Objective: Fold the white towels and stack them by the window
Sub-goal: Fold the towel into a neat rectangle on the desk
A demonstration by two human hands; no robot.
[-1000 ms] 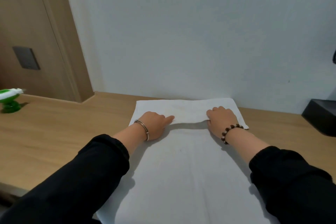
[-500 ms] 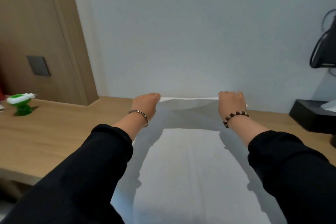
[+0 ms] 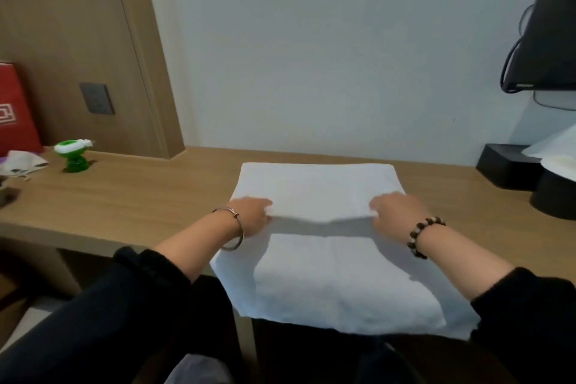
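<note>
A white towel [image 3: 336,284] lies on the wooden desk [image 3: 140,196], its near end hanging over the front edge. Its far part is doubled back toward me, and the folded flap's free edge is held up a little above the layer below. My left hand [image 3: 252,218] pinches that edge at its left corner. My right hand [image 3: 396,212] pinches it at the right corner. A metal bangle is on my left wrist and a bead bracelet on my right.
A green and white toy [image 3: 73,154] stands at the desk's left, by crumpled paper [image 3: 21,162] and a red bag [image 3: 14,109]. Black boxes [image 3: 511,165] sit at the right under a dark monitor [image 3: 548,25] with cables. A white wall is close behind.
Both hands lifted the towel's far edge from near the wall and carried it back toward me, making a fold. The view has tilted and more of the desk shows.
</note>
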